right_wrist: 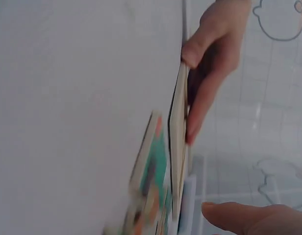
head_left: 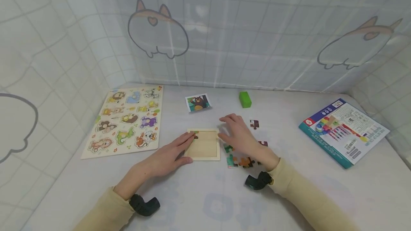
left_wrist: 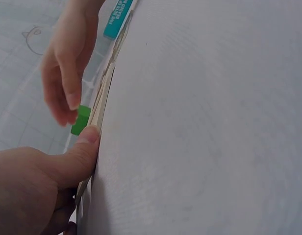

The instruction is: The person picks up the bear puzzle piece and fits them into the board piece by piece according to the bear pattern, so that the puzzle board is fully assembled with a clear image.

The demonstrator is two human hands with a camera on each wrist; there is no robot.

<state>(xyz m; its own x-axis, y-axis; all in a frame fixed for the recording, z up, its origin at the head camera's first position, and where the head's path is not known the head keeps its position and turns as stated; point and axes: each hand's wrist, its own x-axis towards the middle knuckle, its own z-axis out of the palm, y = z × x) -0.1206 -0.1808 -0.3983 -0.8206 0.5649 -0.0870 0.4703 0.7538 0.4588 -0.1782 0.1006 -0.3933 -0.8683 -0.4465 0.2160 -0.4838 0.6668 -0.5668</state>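
My left hand steadies a small square wooden puzzle tray by its left side. The thumb presses the near edge, while the fingers reach over the upper left corner. A small jigsaw piece, partly covered by the fingertips, lies in that corner; bare wood fills the rest. My right hand hovers just right of the tray, fingers loosely bent and nothing between them. Under and beside its wrist lie several loose jigsaw pieces in green, orange and brown, some hidden by the forearm. One dark piece lies apart, farther back.
Behind the tray is a picture card showing a bear. A green block stands to its right. An animal puzzle board occupies the left side, and a flat teal-edged box lies at the right. Tile-patterned cloth walls surround the table.
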